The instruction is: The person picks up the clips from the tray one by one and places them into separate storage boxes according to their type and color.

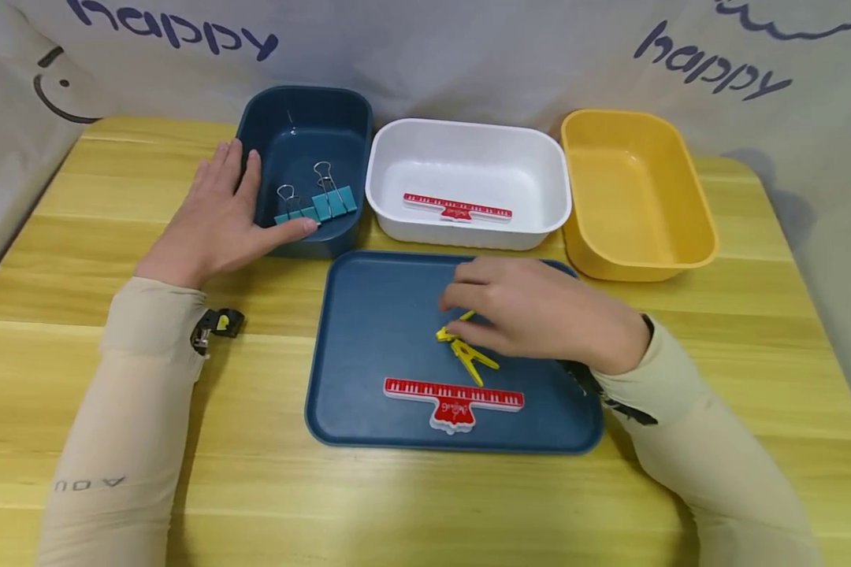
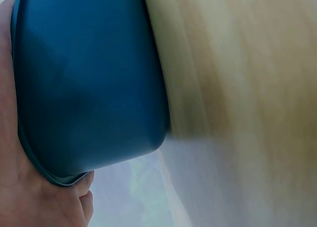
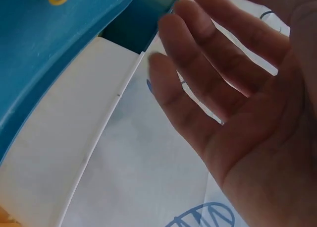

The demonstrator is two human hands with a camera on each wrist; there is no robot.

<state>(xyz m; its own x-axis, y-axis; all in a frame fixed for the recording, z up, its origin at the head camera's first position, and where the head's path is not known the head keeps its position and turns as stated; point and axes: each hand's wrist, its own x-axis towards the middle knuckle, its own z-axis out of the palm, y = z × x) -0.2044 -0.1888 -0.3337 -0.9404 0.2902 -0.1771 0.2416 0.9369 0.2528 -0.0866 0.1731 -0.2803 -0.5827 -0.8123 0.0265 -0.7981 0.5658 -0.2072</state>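
My left hand [image 1: 216, 209] rests on the rim of the dark blue bin [image 1: 305, 102], fingers along its left side and thumb stretched over the front. Two teal binder clips [image 1: 335, 203] lie inside this bin, one partly behind the thumb. Over the blue tray [image 1: 369, 315] hovers my right hand [image 1: 532, 311], its fingers loosely bent and the thumb tip right at two yellow clothespins [image 1: 473, 361]. The palm [image 3: 262, 142] shows bare in the right wrist view. Nearer the tray's front lies a red-and-white piano-key clip [image 1: 454, 398].
Beside the blue bin stands a white bin [image 1: 468, 132] with another red piano-key clip [image 1: 457, 208] in it. A yellow bin [image 1: 634, 189] is at the right. All stand on a wood-grain table [image 1: 255, 472], before a white cloth [image 1: 468, 63] with printed words.
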